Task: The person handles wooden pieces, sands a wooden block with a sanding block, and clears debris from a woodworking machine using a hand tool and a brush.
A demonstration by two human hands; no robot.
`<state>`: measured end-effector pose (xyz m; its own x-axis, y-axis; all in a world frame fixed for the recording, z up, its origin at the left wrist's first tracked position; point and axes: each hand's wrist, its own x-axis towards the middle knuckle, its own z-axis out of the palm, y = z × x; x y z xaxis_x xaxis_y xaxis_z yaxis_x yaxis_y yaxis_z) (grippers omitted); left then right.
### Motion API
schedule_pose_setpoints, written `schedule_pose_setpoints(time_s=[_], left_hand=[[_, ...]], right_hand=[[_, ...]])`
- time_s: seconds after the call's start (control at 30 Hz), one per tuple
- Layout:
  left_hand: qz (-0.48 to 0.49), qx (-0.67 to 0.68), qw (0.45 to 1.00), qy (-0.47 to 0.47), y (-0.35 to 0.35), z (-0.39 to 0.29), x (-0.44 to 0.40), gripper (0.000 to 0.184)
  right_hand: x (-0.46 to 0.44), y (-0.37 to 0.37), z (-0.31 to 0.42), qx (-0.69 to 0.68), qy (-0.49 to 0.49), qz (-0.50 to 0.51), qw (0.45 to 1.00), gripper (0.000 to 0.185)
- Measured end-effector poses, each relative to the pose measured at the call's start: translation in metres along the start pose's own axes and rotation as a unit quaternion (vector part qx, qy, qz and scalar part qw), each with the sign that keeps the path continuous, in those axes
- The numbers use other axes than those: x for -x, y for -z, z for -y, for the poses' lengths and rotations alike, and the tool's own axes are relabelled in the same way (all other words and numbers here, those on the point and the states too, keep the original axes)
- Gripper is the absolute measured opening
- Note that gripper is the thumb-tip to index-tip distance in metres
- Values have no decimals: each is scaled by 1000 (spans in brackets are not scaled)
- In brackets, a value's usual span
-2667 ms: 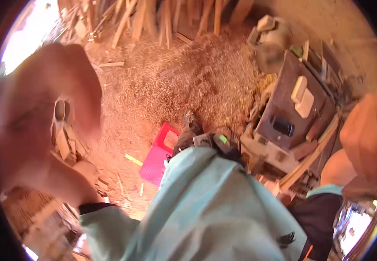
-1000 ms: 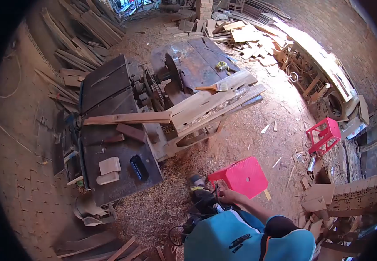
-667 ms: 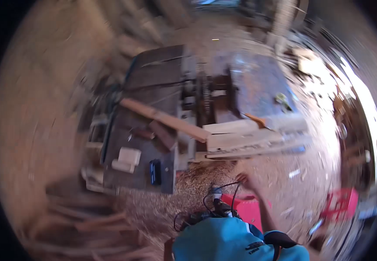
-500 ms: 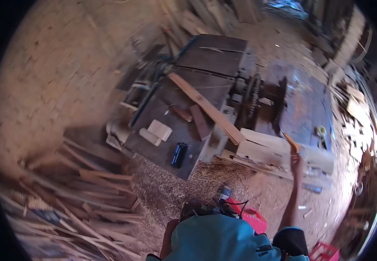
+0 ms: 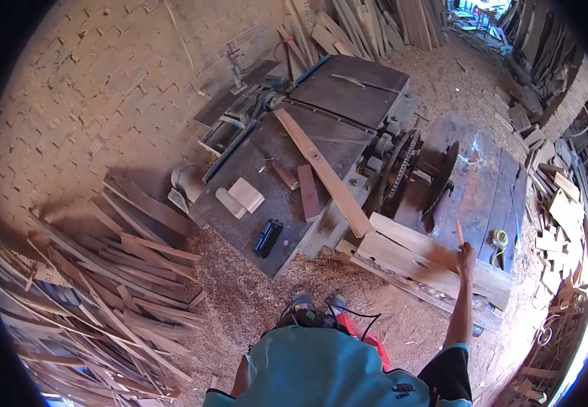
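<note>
Sawdust (image 5: 229,298) surrounds the bench (image 5: 473,180); above pale planks (image 5: 409,261), the right hand (image 5: 466,259) grips an orange handle (image 5: 459,233), tip outward, probably for control. The left hand is hidden, its grip unclear.

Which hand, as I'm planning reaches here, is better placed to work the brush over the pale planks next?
Right, I'd judge. The right hand has the brush in its grip, out over the planks. The left arm is down beside the shirt, its hand out of sight.
</note>
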<state>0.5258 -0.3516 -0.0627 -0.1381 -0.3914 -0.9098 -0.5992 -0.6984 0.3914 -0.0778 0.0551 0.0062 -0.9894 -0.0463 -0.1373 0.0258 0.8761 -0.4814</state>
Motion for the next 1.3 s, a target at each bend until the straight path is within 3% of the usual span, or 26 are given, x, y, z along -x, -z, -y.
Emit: schedule_pose_setpoints(time_s=[0.1, 0.13, 0.17, 0.2, 0.27, 0.3, 0.33, 0.37, 0.4, 0.43, 0.47, 0.53, 0.57, 0.63, 0.67, 0.73, 0.83, 0.87, 0.9, 0.97, 1.03, 1.13, 1.23, 1.3], left_hand=[[10, 1, 1000, -6, -2, -8, -10, 21], [17, 2, 1000, -10, -2, -12, -14, 21], [26, 6, 1000, -14, -4, -17, -19, 21], [34, 11, 999, -21, -6, -22, -23, 21], [66, 36, 996, -52, -9, -47, -41, 21], [83, 54, 993, -71, -10, -64, -54, 21], [36, 80, 992, -95, -28, -100, -33, 23], [105, -70, 913, -388, -4, -94, -103, 28], [107, 22, 973, -203, -13, -142, -89, 38], [104, 147, 961, -212, -31, -177, -70, 53], [81, 188, 952, -227, -48, -215, -36, 53], [74, 221, 938, -255, -64, -270, -22, 58], [91, 213, 935, -269, -67, -286, -29, 62], [97, 193, 943, -253, -78, -308, -52, 57], [103, 180, 947, -247, -82, -314, -63, 55], [129, 232, 924, -276, -86, -310, -76, 48], [213, 264, 906, -253, -82, -310, -73, 45], [247, 262, 903, -234, -75, -312, -71, 45], [272, 244, 907, -210, -70, -314, -76, 46], [316, 213, 910, -164, -58, -319, -88, 47], [352, 184, 903, -161, -52, -326, -77, 47], [406, 170, 885, -151, -45, -322, -83, 46], [426, 156, 881, -134, -37, -327, -81, 43], [443, 151, 873, -133, -35, -329, -80, 40]], right_hand=[[36, 16, 18, -145, 198, -238, 940, 14], [63, 28, 49, -213, 162, -214, 940, 19], [98, 46, 83, -72, 257, -262, 927, 24], [114, 31, 75, -165, 217, -215, 938, 24], [155, 4, 101, -227, 188, -227, 928, 24], [164, -17, 91, -128, 198, -211, 949, 23], [174, -30, 90, -166, 148, -92, 971, 21], [184, -48, 76, -136, 99, 5, 986, 19], [187, -53, 81, -134, 200, -16, 970, 15], [192, -50, 80, -278, 104, 22, 955, 13], [202, -30, 111, -414, 2, 58, 908, 13], [197, -22, 128, -375, 105, -99, 916, 12], [189, -7, 145, -218, 148, -156, 952, 13], [176, -25, 147, -281, 98, -192, 935, 14], [164, -42, 125, -187, 227, -121, 948, 16], [167, -50, 129, -167, 300, 75, 936, 18], [198, -47, 171, -348, 17, 196, 917, 17], [206, -62, 178, -358, 93, 164, 915, 15], [227, -65, 215, -349, 102, 127, 923, 17], [253, -105, 261, -219, 184, 29, 958, 15], [295, -120, 330, -235, 380, -43, 894, 17], [341, -139, 381, -246, 225, 192, 923, 21], [369, -166, 398, -327, 159, 116, 924, 23], [377, -180, 405, -202, 250, 32, 947, 22]])
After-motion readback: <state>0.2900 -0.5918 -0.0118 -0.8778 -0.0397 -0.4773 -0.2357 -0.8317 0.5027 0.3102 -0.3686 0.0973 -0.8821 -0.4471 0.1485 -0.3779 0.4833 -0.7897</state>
